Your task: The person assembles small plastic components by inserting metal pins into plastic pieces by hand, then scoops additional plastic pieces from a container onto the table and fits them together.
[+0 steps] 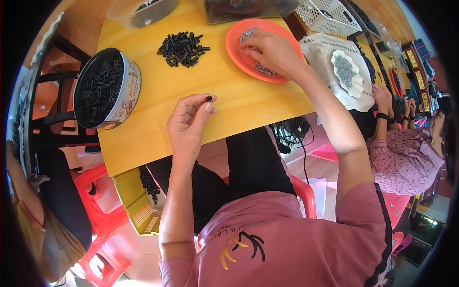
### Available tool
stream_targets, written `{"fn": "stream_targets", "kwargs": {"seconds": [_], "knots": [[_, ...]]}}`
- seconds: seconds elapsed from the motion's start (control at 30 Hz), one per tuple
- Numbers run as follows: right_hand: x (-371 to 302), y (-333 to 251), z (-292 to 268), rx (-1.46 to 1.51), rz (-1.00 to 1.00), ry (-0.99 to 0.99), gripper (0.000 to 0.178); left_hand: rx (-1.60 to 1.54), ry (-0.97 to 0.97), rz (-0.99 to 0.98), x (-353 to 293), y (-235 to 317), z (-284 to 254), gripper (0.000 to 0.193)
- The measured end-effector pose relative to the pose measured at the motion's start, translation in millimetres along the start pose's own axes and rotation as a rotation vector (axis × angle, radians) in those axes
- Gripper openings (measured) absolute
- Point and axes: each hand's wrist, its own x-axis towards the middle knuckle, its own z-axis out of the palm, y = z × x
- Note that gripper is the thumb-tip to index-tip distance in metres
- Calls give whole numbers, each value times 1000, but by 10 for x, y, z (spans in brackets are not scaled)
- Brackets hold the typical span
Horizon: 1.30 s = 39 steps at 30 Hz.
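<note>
My left hand [188, 120] is raised over the near edge of the table, pinching a small black cylindrical part [209, 98] between thumb and fingertips. The part's round end faces up. To the right, my right hand [272, 51] reaches into an orange-red plate [233, 58] that holds small silver metal pieces [248, 33]. Its fingers are bent and drawn together over the pieces; what lies between the fingertips is hidden. A loose heap of black cylindrical parts [181, 49] lies on the wooden table [158, 100] beyond my left hand.
A round tin [125, 91] full of black parts stands at the table's left edge. Clear tubs [143, 13] and a white perforated basket [330, 19] are at the back. A scalloped white dish [347, 74] sits on cloth at right. Other people sit on both sides.
</note>
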Motion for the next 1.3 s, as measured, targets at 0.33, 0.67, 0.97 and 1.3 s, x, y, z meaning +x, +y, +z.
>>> {"fn": "stream_targets", "kwargs": {"seconds": [0.33,0.67,0.97,1.3], "knots": [[99,2,66,-125,-89,-67,18,-35,7,32,-1,-21,0,16],[-89,-314,-140,583,266,-160,12,-101,12,6,17,-49,-27,18],[-179,-874,-157,1136,159,-484,12,-77,14,7,-1,-33,-23,18],[-244,-994,-54,1155,218,-370,16,-99,-6,26,-11,-34,-42,13]]}}
